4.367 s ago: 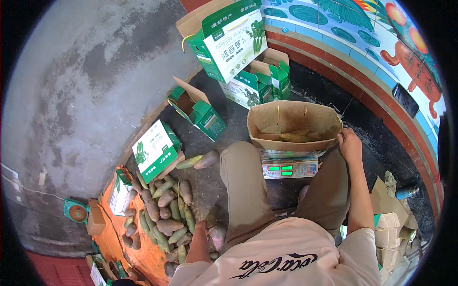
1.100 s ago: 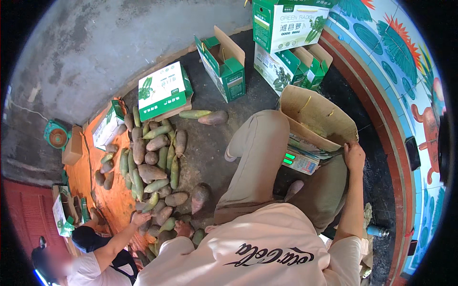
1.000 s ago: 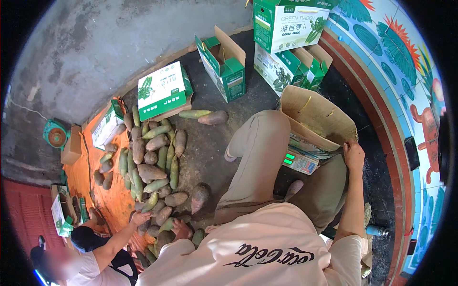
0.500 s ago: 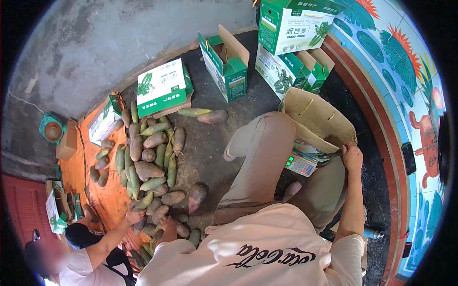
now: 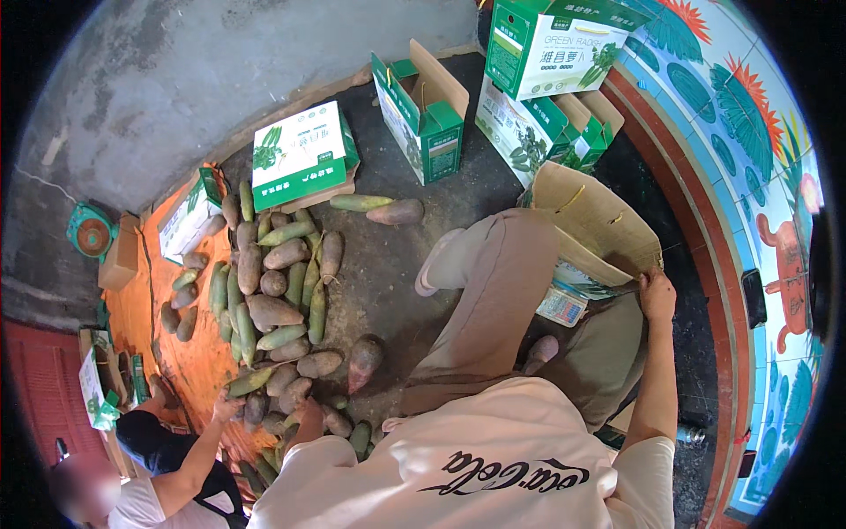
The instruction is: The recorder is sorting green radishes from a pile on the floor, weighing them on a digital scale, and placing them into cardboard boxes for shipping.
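My right hand grips the upper edge of an open cardboard box beside my right knee. The box's brown inner flap faces me. My left hand reaches down into a pile of radishes at my left, against a brownish radish. Its fingers are mostly hidden, so I cannot make out whether it holds one. A co-worker's hand at the lower left is at a green radish on the pile's near side.
A scale's keypad panel shows below the box, partly behind my leg. A closed green-and-white carton lies beyond the pile; an open carton and stacked cartons stand farther back. An orange sheet lies under part of the pile.
The co-worker's hand has moved left and slightly nearer, and the green radish beside it has shifted left. My knee now covers more of the scale panel. My hands keep nearly the same places.
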`<state>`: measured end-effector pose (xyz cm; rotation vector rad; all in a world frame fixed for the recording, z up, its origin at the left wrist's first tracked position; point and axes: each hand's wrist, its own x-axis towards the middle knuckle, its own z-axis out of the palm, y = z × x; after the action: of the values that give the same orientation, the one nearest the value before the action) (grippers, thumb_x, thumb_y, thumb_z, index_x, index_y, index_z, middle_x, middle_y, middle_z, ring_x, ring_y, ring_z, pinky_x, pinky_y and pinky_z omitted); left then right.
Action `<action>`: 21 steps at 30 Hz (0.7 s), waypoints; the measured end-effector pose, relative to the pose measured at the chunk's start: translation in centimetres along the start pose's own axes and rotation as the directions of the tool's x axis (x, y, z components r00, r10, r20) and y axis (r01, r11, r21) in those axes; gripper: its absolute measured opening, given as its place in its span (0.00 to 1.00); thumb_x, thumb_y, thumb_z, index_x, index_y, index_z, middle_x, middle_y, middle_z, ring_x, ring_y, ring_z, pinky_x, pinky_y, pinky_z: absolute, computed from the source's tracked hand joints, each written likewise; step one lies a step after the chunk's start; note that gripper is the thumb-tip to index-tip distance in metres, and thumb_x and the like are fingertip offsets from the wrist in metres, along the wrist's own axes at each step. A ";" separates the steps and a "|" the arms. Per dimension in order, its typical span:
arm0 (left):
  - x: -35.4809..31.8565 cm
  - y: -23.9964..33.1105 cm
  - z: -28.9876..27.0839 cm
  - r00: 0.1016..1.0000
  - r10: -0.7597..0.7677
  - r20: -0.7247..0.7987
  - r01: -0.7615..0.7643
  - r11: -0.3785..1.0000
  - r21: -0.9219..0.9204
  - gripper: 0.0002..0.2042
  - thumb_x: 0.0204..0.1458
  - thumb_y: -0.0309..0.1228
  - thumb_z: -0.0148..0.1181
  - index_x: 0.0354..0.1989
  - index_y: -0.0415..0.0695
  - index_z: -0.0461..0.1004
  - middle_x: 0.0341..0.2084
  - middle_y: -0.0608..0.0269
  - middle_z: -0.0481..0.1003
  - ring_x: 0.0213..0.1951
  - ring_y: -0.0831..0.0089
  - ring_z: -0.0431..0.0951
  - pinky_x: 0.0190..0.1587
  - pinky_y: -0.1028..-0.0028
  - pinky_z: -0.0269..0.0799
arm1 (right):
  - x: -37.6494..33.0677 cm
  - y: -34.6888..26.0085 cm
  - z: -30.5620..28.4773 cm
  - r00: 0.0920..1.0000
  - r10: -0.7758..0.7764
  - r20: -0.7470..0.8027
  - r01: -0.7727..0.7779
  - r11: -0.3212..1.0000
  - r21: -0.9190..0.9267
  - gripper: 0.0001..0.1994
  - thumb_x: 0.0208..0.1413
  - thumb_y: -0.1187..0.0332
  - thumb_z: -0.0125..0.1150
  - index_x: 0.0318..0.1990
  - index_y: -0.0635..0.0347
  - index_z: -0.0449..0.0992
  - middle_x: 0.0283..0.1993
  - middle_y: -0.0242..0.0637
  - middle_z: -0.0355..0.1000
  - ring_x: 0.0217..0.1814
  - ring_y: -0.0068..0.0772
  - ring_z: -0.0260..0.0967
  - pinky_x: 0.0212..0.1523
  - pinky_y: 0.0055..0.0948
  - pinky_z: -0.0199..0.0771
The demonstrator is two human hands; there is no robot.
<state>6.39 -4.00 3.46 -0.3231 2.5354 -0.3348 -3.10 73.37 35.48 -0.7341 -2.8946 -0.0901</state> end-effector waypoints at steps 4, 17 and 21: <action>0.8 2.0 -1.8 0.950 -0.096 0.297 0.106 0.994 -0.019 0.28 0.49 0.39 0.55 0.59 0.49 0.54 0.60 0.55 0.52 0.58 0.59 0.61 0.53 0.65 0.64 | 0.2 -0.3 -0.2 0.998 0.048 0.042 -0.047 0.998 -0.039 0.08 0.50 0.67 0.53 0.35 0.59 0.74 0.36 0.44 0.72 0.39 0.46 0.70 0.39 0.38 0.70; -0.8 2.4 5.9 0.987 0.076 0.143 -0.089 0.992 0.087 0.23 0.51 0.43 0.52 0.56 0.53 0.62 0.57 0.67 0.60 0.59 0.63 0.59 0.54 0.66 0.62 | 0.1 -0.3 -0.1 1.000 0.016 0.022 -0.016 1.000 -0.012 0.08 0.50 0.66 0.53 0.34 0.60 0.73 0.35 0.47 0.72 0.38 0.48 0.70 0.39 0.41 0.69; 0.1 2.9 -3.0 0.963 -0.010 0.270 -0.015 0.996 0.090 0.23 0.50 0.41 0.53 0.55 0.54 0.64 0.57 0.67 0.60 0.60 0.65 0.57 0.55 0.65 0.62 | -1.2 0.6 -1.0 0.998 0.053 0.015 -0.053 0.998 -0.021 0.08 0.50 0.66 0.53 0.33 0.62 0.72 0.35 0.49 0.71 0.38 0.49 0.70 0.38 0.42 0.69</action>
<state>4.21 -0.81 5.00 -0.3083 2.2451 -0.3768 -1.67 73.23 36.29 -0.8182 -2.8904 -0.1084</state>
